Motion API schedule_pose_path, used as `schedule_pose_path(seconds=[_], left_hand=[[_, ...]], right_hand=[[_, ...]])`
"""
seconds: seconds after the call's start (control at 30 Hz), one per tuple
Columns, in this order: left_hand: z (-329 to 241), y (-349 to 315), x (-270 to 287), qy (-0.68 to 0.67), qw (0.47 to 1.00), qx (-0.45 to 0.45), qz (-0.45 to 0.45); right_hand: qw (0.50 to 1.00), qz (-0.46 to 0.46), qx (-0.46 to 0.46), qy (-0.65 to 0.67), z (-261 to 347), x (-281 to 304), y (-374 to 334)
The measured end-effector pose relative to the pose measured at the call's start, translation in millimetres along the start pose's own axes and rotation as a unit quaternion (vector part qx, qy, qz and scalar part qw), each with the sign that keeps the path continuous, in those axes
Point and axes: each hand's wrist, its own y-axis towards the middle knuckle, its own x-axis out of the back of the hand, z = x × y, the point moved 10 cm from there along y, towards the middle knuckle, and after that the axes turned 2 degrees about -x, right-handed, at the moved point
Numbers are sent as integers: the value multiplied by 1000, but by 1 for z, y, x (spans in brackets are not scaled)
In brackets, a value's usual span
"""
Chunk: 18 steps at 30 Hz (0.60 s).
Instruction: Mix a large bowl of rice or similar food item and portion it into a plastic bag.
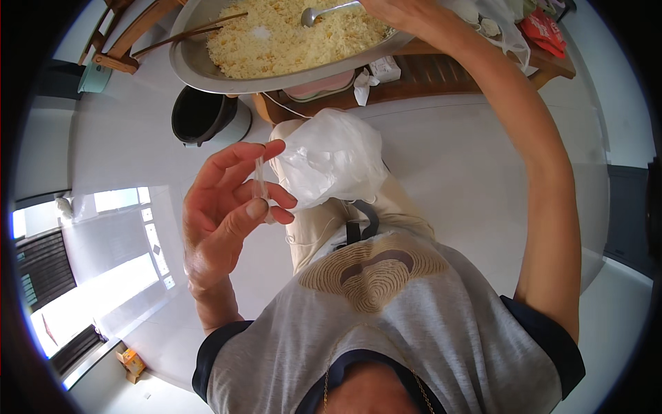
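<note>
My left hand (231, 200) is raised over my lap, its fingers and thumb curled on a thin strip of clear plastic (260, 181). Whether that strip belongs to the crumpled white plastic bag (334, 155) on my lap, I cannot tell. At the top edge my right hand (400, 12) grips a metal spoon (318, 14) by its handle, and the hand is partly cut off by the frame. The spoon's bowl rests on pale yellow rice (286, 45) in a wide metal basin (189, 72). A small white powdery heap (260, 32) lies on the rice, near wooden chopsticks (207, 26).
Below the basin is a wooden bench (441, 74) holding a tissue box (385, 67). A black-lined bin (207, 117) stands on the floor to the left. Plastic bags (507, 24) and a red packet (543, 33) lie at the upper right. A wooden chair (121, 52) is at the upper left.
</note>
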Motion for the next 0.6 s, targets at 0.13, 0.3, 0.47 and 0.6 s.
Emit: schedule_pose_path(seconds=[0.13,0.3,0.47,0.6], left_hand=[[-1,-1,-1,20,1000,-22,2],[-2,-4,-2,59,998,-18,-1],[-4,-6,-3,79,997,-20,-4],[-7,-4,-5,80,997,-13,-14]], right_hand=[[958,-11,192,214,97,33,-106],[961,102,186,178,132,-30,-169],[957,138,193,165,115,-17,-169],[881,226,70,410,95,-23,-160]])
